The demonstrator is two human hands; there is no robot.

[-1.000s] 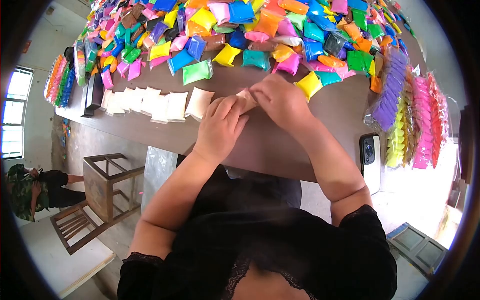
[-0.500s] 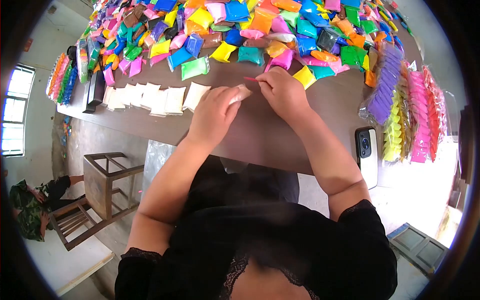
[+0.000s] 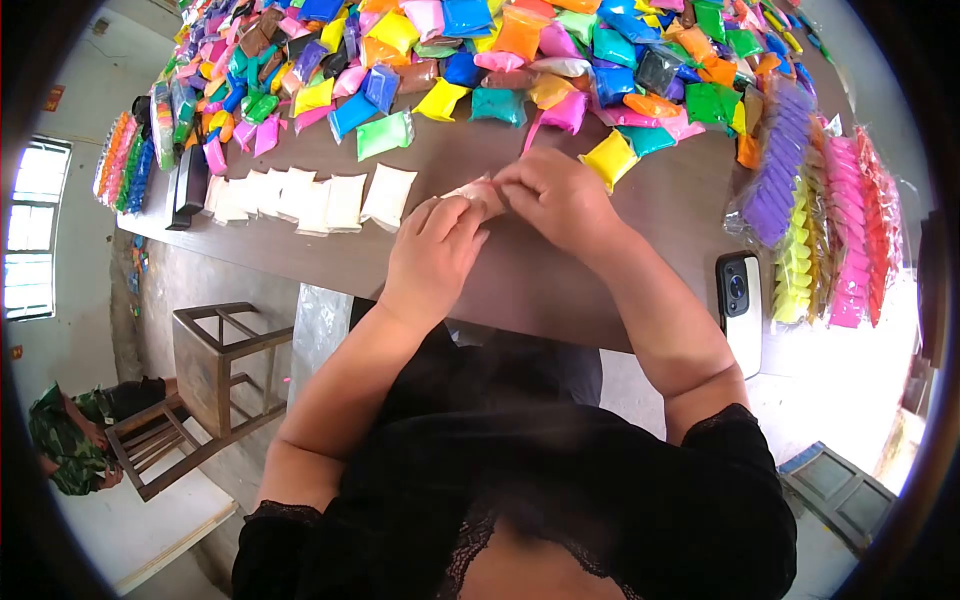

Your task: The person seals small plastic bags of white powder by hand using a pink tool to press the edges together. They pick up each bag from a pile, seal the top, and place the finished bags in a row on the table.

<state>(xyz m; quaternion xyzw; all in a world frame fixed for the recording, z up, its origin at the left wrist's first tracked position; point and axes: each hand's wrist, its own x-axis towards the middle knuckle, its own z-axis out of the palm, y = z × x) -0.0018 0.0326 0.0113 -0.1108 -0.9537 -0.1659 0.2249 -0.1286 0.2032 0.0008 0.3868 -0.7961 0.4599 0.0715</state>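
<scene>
Under the fingers of my left hand (image 3: pixel 435 238) is a small whitish packet (image 3: pixel 492 197), partly covered by the hand. My right hand (image 3: pixel 558 198) is closed in a pinch right beside it. A thin pink stick, mostly hidden, is in those fingers, and its end lies over the packet's upper edge. To the left, a row of cream-white packets (image 3: pixel 345 204) lies on the brown table (image 3: pixel 540 290), some overlapping. Just beyond my hands are a light green packet (image 3: pixel 385 135) and a yellow packet (image 3: pixel 608 160).
A heap of colourful packets (image 3: pixel 520 35) covers the table's far side. Bagged strips of purple packets (image 3: pixel 775 165) and pink packets (image 3: pixel 848 230) stand right, near a phone (image 3: pixel 738 300). A black box (image 3: pixel 188 188) sits left. Beyond the wooden chair (image 3: pixel 205 380) is a person in camouflage (image 3: pixel 75 440).
My right hand has moved left and slightly down, bringing the pink stick from apart onto the packet. My left hand has shifted slightly down, its fingers now flatter over the packet.
</scene>
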